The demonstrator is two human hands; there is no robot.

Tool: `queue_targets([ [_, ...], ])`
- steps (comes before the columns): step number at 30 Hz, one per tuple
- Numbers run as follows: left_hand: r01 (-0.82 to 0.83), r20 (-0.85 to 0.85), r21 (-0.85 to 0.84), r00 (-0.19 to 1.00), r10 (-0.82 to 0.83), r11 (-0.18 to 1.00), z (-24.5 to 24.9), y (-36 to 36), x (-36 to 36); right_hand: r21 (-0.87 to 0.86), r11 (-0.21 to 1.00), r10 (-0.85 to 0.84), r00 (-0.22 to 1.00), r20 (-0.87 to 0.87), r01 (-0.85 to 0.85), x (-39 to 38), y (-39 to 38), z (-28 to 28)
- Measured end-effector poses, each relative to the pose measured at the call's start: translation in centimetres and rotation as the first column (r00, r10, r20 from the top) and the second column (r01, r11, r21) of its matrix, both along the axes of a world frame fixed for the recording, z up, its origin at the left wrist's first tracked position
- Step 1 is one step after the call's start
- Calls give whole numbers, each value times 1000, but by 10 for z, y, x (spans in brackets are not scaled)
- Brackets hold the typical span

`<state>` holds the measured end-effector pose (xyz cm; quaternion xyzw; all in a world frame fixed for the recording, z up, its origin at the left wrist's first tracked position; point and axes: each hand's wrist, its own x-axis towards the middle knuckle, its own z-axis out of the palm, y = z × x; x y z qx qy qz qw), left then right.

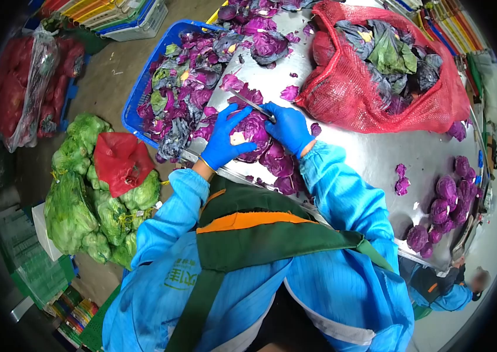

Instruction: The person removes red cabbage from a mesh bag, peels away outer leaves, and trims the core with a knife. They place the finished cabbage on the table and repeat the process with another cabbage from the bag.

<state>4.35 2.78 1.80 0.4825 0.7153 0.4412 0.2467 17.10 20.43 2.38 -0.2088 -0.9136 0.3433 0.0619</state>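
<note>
My left hand (223, 139), in a blue glove, rests with fingers spread on a purple cabbage (251, 130) near the table's front edge. A knife (248, 102) is gripped in my right hand (286, 126), its blade pointing up and left above the cabbage. Loose purple leaves (278, 161) lie below and around both hands. To the left, a blue crate (131, 111) is heaped with purple leaves. A red mesh bag (342, 100) at the upper right lies open, with dark and green outer leaves showing inside.
Several small purple cabbages (447, 190) sit on the metal table (366, 158) at right. Bags of green cabbage (72, 205) stand on the floor at left, below red sacks (13, 88). Stacked crates (142, 23) are at the top left. Another person (442, 290) is at the lower right.
</note>
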Motion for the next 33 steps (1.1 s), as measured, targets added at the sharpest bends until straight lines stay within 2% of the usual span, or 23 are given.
queue_targets([
  [5, 10, -2, 15, 1000, -10, 1000, 2, -2, -2, -41, 995, -88, 996, 0, 88, -14, 4, 1],
  [6, 14, -2, 16, 1000, -14, 1000, 1, -2, -2, -49, 990, -128, 990, 55, 131, -16, 7, 1],
  [8, 27, -8, 24, 1000, -27, 999, 1, -4, 1, -17, 976, -217, 976, 5, 217, -18, 23, -29],
  [9, 104, -37, 62, 994, -102, 993, 3, -12, 7, 5, 957, -290, 956, -42, 290, -14, 28, -51],
  [10, 175, -79, 100, 983, -168, 979, 7, -19, 10, 27, 951, -308, 940, 148, 308, -10, 33, -67],
  [11, 205, -54, 110, 978, -200, 973, 11, -29, 17, -92, 929, -353, 933, 75, 359, -2, 36, -79],
  [13, 186, -49, 133, 982, -181, 974, 13, -48, 23, -56, 940, -317, 924, 216, 335, 1, 41, -71],
  [15, 114, -37, 175, 993, -109, 978, 8, -60, 22, -102, 915, -385, 920, 68, 391, 12, 31, -52],
  [16, 50, -28, 159, 999, -46, 986, 14, -62, 23, -277, 890, -374, 927, 14, 363, 16, 25, -34],
  [17, -18, -21, 139, 1000, 21, 990, 20, -66, 24, -304, 917, -306, 945, -120, 258, 18, 19, -24],
  [18, -30, -20, 134, 999, 33, 991, 18, -68, 25, -437, 893, -214, 958, -191, 112, 17, 9, -17],
  [19, -120, -86, 96, 988, 128, 988, 13, -65, 24, -546, 837, -135, 952, -275, -39, 12, -2, -8],
  [20, -208, -154, 65, 964, 216, 976, 12, -61, 24, -492, 866, -42, 966, -257, -93, 8, -14, 6],
  [21, -212, -152, 63, 964, 219, 975, 11, -56, 26, -439, 886, 50, 972, -230, -150, 4, -25, 15],
  [22, -277, -154, 62, 947, 283, 959, 14, -48, 31, -392, 899, 89, 958, -274, -196, -5, -30, 3],
  [23, -339, -158, 65, 925, 345, 938, 16, -42, 34, -390, 899, 92, 957, -275, -198, -12, -25, -4],
  [25, -342, -218, 117, 907, 360, 933, 13, -42, 39, -484, 854, -234, 972, -27, 192, -25, -10, -20],
  [27, -284, -243, 102, 922, 300, 953, 13, -43, 37, -322, 851, -450, 892, -43, 414, -14, 24, -87],
  [28, -307, -220, 130, 918, 329, 943, 11, -43, 38, -399, 785, -506, 862, 30, 475, -7, 28, -77],
  [29, -313, -224, 134, 914, 337, 940, 8, -40, 33, -460, 795, -431, 902, 32, 396, -5, 33, -77],
  [30, -381, -198, 125, 895, 399, 916, 3, -38, 32, -646, 697, -421, 907, -19, 310, 4, 31, -82],
  [31, -441, -173, 118, 873, 456, 890, 0, -35, 32, -796, 570, -427, 901, -75, 204, 10, 18, -49],
  [33, -484, -92, 31, 870, 484, 875, 6, -29, 29, -698, 703, -289, 951, -105, 137, 18, -7, 5],
])
